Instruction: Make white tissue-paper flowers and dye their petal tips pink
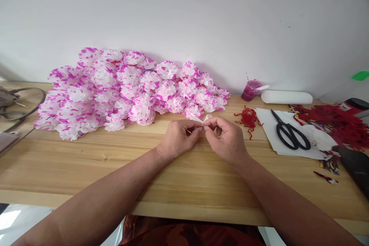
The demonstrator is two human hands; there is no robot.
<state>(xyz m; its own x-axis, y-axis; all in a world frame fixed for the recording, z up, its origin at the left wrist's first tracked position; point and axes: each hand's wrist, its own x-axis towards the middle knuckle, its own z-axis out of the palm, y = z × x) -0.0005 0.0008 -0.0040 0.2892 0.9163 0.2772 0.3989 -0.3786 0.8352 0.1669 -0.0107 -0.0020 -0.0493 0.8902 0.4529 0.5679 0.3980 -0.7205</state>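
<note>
a long pale wooden table [86,169] is stretching across the view, with a broad heap of pink-and-white crepe paper flowers [129,88] lying along its far side against the wall. a flat white paper sheet [268,130] is lying at the right, with a white cylindrical roll [286,97] resting behind it. the left hand [177,138] and right hand [227,140] are meeting at the table's middle. black-handled metal scissors [290,132] are lying on the sheet, and a tuft of red thread [248,117] is sitting just beside it. both hands are pinching a small white strip [205,118] between their fingertips, holding it just in front of the heap.
</note>
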